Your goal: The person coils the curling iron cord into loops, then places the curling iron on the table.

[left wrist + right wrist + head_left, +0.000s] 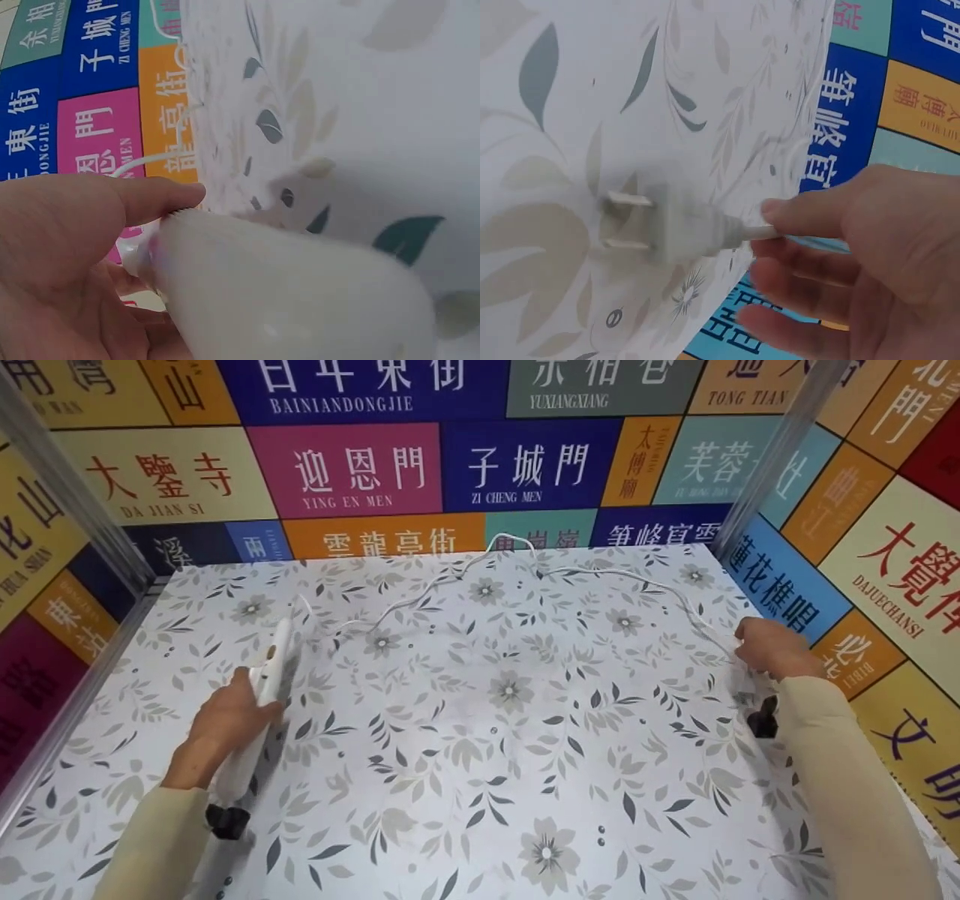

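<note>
On the left side of the table, my left hand [225, 716] grips a long, slim white appliance with a cord [276, 667], held at a slant. Its smooth rounded end [300, 292] fills the lower part of the left wrist view; its exact kind cannot be told. A thin white cord [630, 573] runs from its far end across the back of the table to the right. Over the table's right edge, my right hand [780, 649] pinches that cord between thumb and fingers, just behind a white two-pin plug [682, 229]. The plug looks blurred, its prongs pointing away from the hand.
The table [450, 780] has a white top with grey leaves and flowers. Colourful sign-printed panels [345, 469] stand behind and at both sides. Clear upright posts [780, 457] mark the back corners. Small black pieces [227, 820] sit at both wrists.
</note>
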Action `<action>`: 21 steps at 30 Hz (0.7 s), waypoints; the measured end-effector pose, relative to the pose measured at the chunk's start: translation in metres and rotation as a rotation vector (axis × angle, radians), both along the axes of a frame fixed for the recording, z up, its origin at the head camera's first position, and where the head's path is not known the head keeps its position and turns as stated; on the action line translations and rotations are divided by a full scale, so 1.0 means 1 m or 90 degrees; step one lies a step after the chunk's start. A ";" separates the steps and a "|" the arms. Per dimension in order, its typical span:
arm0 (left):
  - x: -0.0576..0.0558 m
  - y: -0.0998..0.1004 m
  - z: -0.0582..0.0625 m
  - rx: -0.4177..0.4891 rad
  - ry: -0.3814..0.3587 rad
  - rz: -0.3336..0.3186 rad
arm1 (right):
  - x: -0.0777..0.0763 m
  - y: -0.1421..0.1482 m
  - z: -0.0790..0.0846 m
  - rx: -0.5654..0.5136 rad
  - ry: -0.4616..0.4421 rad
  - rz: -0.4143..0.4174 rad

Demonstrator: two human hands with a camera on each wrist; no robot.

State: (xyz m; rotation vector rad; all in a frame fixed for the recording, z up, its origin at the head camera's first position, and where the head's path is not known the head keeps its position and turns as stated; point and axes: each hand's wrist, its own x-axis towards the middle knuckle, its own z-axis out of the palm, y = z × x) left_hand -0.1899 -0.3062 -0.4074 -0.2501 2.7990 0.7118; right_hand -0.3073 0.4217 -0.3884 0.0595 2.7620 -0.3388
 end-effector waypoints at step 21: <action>-0.006 0.056 0.038 0.054 0.155 -0.058 | -0.011 0.017 -0.035 0.018 0.197 -0.109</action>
